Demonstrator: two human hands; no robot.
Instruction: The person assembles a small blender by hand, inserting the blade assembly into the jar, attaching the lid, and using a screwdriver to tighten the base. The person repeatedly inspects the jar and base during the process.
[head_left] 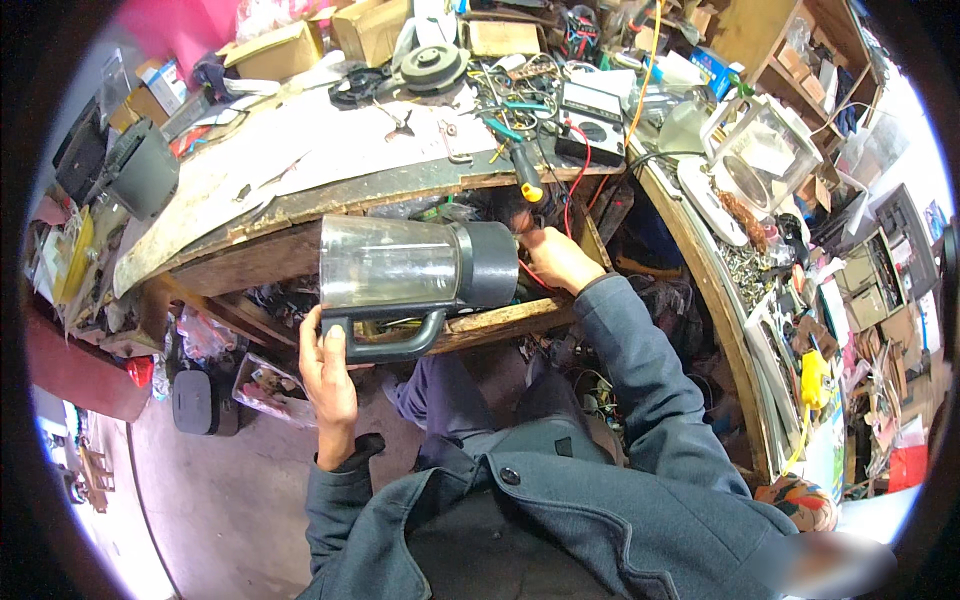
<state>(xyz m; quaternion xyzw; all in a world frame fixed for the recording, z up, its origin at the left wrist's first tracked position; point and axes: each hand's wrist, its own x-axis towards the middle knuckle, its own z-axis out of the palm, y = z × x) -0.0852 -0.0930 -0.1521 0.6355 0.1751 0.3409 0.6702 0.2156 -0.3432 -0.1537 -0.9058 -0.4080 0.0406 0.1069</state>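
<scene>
A clear blender jar [390, 262] with a black handle and black base lies on its side in the air, over an open drawer at the bench's front edge. My left hand [328, 375] grips it at the open rim end, thumb on the black handle [395, 345]. At the black base [488, 264], my right hand [560, 260] has its fingers curled in against the underside. What those fingers pinch is hidden. Just beyond them a screwdriver [525, 172] with a black and yellow handle juts over the bench edge.
A multimeter [588, 135] with red and black leads sits on the bench, near pliers and tangled wires. White paper [330, 130] covers the bench's left part. Another clear jar [765, 150] stands on the cluttered right bench. Below left are a black box [200, 402] and a carton [270, 388].
</scene>
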